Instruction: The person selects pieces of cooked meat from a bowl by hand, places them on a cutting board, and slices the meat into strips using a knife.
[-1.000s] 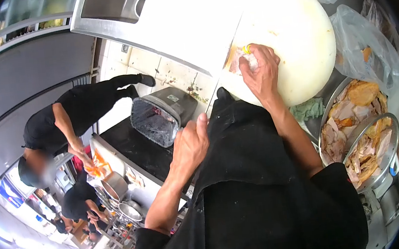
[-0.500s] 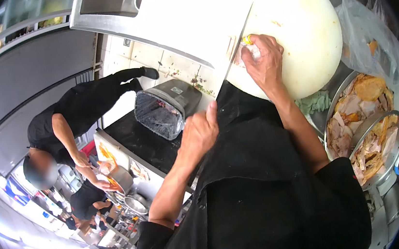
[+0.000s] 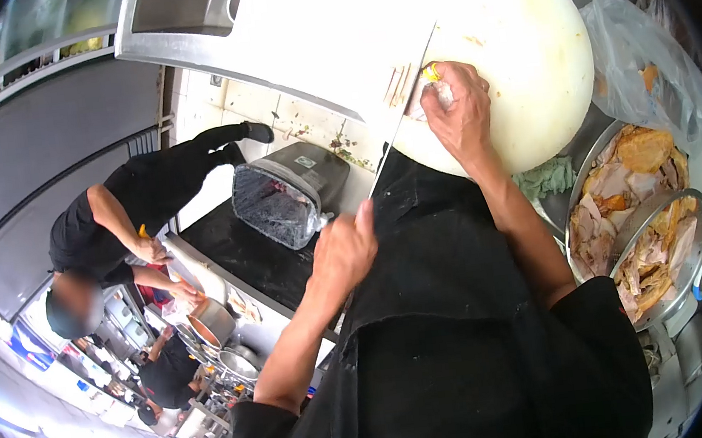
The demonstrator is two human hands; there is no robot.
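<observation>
My left hand (image 3: 344,254) is closed round the handle of a long, thin-bladed knife (image 3: 394,136), thumb laid along the top. The blade runs over the edge of a round, pale cutting board (image 3: 536,71). On the board, my right hand (image 3: 461,113) grips a piece of meat (image 3: 432,95) with curled fingers. This piece looks pale with a yellow edge and is mostly hidden under the fingers. The blade lies close beside it, on the left. Left of the blade lie thin cut slices (image 3: 397,84) on an overexposed white surface.
A metal bowl (image 3: 575,195) of cooked meat pieces and a strainer (image 3: 700,204) stand at right, near a clear plastic bag (image 3: 640,43) and green cloth (image 3: 546,181). A lined bin (image 3: 280,196) is at left. A co-worker in black (image 3: 134,190) works at a counter behind it.
The knife has drawn back toward my body, and more slices show left of the blade. My right hand stays on the meat. The co-worker's nearer hand has lifted from the pot.
</observation>
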